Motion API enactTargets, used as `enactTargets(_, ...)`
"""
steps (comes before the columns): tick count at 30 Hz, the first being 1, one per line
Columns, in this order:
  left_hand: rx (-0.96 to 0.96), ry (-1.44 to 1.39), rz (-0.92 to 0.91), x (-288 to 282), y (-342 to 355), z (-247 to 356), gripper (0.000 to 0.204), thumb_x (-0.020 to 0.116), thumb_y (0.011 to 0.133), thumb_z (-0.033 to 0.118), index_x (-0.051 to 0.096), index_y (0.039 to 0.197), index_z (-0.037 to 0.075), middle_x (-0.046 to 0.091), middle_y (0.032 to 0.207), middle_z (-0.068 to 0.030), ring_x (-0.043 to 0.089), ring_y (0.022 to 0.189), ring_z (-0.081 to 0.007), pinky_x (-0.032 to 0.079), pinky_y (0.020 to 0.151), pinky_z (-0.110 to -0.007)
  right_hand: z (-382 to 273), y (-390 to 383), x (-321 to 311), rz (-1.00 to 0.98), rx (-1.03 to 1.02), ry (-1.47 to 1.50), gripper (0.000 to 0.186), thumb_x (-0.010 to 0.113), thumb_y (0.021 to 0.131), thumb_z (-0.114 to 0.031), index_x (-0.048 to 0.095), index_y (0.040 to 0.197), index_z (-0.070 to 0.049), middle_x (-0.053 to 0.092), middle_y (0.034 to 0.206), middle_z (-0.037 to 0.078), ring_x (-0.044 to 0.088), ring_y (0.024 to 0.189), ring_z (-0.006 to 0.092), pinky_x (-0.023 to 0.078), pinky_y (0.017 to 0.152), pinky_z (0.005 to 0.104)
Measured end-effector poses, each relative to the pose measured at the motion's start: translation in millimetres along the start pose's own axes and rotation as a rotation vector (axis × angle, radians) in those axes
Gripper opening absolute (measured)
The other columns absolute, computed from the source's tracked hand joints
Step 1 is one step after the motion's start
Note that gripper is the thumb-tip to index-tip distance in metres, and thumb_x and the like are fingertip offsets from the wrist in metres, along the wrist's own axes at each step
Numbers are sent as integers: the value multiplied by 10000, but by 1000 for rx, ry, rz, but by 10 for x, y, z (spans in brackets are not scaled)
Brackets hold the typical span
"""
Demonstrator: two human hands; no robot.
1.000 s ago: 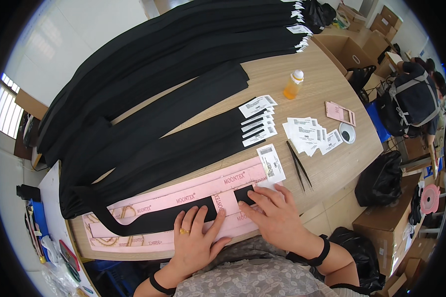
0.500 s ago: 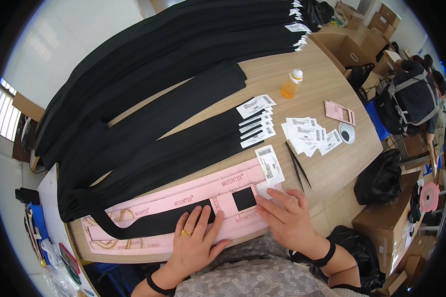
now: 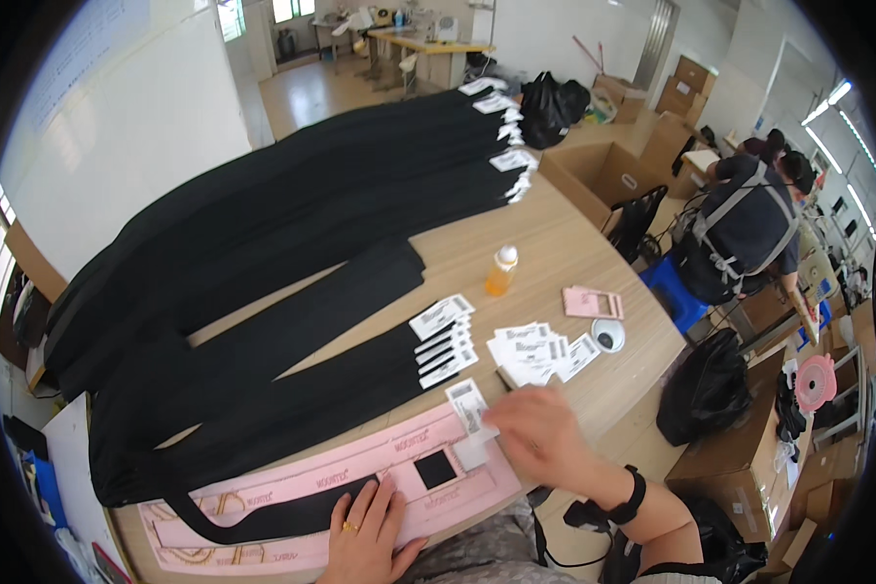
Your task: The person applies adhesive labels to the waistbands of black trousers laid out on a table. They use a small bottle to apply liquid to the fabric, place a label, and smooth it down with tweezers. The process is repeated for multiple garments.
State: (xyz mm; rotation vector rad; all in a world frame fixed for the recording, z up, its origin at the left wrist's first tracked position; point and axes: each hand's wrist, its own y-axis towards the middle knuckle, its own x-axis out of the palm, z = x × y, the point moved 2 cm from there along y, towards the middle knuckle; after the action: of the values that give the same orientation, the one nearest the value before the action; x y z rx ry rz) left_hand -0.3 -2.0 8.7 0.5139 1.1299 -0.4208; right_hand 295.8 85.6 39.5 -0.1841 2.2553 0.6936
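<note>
My left hand point(image 3: 368, 530), a ring on one finger, lies flat with fingers stretched over the end of a black fabric strip point(image 3: 282, 524). The strip rests on a pink printed board point(image 3: 321, 479) at the table's near edge. Right of that hand, a black square point(image 3: 434, 470) shows in a framed opening of the board. Past it lie a small whitish piece point(image 3: 472, 454) and a white printed label point(image 3: 468, 405). My right hand point(image 3: 540, 435), its fingers smeared by motion, hovers beside the label. It covers most of the dark tweezers; whether it holds them is unclear.
Long black fabric strips point(image 3: 292, 195) with white labels at their ends cover the table's left and back. Loose labels point(image 3: 530, 352), a pink card point(image 3: 592, 302), a round white container point(image 3: 608, 336) and an orange bottle point(image 3: 501, 272) stand right. A person point(image 3: 749, 219) sits beyond.
The view has tilted up. My right hand has left the board beside the black square and moved over the tweezers. My left hand stays on the strip.
</note>
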Motion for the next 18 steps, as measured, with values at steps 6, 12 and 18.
enactTargets(6,1,34,0,49,69,77,912,811,817,508,513,1461,-64,434,1604,-239,397,1482,-417,307,1191,-595,1300,802,-224,248,338,-83,646,834,834,-206,580,1400,-25,643,1345,191,563,1274,403,455,1093,481)
enactTargets(12,23,52,22,94,38,66,935,836,789,502,517,1450,-77,433,1604,-244,379,1496,-411,299,1200,-591,1801,1190,-89,63,503,-164,737,872,811,-308,563,1410,-7,634,1381,230,553,1341,394,459,1115,463)
enactTargets(18,-16,66,-36,69,43,14,767,779,866,541,619,1357,-27,492,1542,-244,510,1369,-404,414,1070,-625,1484,980,-70,75,475,443,510,844,861,-172,630,1295,-13,725,1173,110,686,1089,225,537,954,354)
